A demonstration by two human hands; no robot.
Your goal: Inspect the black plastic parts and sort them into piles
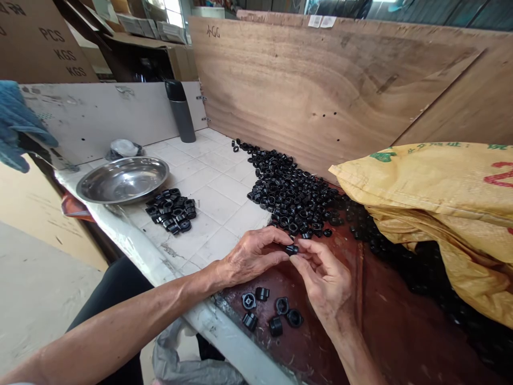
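My left hand (256,255) and my right hand (324,275) meet over the dark red board, fingertips pinching one small black plastic cap (292,249) between them. Whether it is one part or two pressed together is too small to tell. Just beyond the fingers spreads a big heap of small black plastic rings (288,192). Nearer to me, below my hands, lie several loose black caps (276,325), some upright, some on their sides. A smaller pile of black caps (171,209) sits on the white tiled surface to the left.
A steel bowl (124,179) stands at the table's left edge, with a dark flask (181,112) behind it. A yellow woven sack (433,182) lies at the right, black parts at its mouth. A plywood panel (320,91) walls off the back. Cardboard boxes (44,43) rise behind.
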